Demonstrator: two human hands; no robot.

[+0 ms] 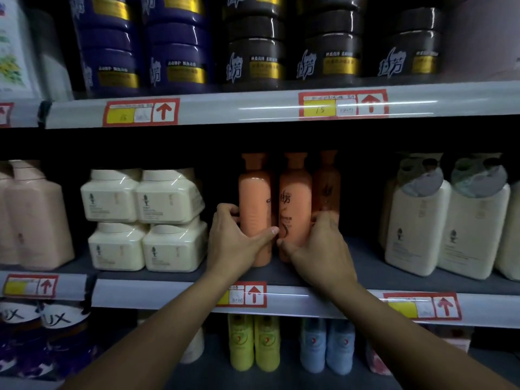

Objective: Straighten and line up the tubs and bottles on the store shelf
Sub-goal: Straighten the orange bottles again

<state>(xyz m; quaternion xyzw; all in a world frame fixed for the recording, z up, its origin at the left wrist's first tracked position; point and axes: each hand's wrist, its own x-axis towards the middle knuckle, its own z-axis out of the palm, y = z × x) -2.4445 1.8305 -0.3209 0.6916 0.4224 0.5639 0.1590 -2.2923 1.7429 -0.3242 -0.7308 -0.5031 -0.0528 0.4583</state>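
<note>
Clamping left hand (233,237) and right hand (318,243) fingers around two tall orange plastic bottles (254,209), squaring labels forward, beside cream square tubs (143,220).

Shop: stocked shelves (281,108), price tags (140,112).

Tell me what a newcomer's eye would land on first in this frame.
Two bare hands on the orange bottles at the middle shelf's centre: the left hand wraps the left bottle, the right hand the next bottle. Cream tubs stack two high to their left. Dark tubs fill the shelf above.
</note>
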